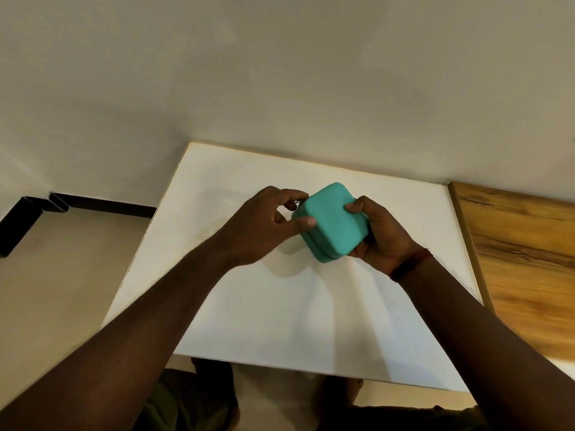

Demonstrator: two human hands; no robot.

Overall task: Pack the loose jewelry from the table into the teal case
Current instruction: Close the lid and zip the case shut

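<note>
The teal case [331, 222] is a small rounded square box, closed, tilted and held a little above the white table [280, 306]. My right hand [381, 234] cups it from the right and below, thumb on its lid. My left hand [267, 225] is at its left side, thumb on the lid's near-left edge and fingertips pinching something small and metallic at the far-left corner, likely the zipper pull. No loose jewelry shows on the table.
A wooden surface [522, 262] adjoins the white table on the right. A pale wall stands close behind the table. Floor and a dark baseboard [102, 203] lie to the left. My legs show under the table's near edge.
</note>
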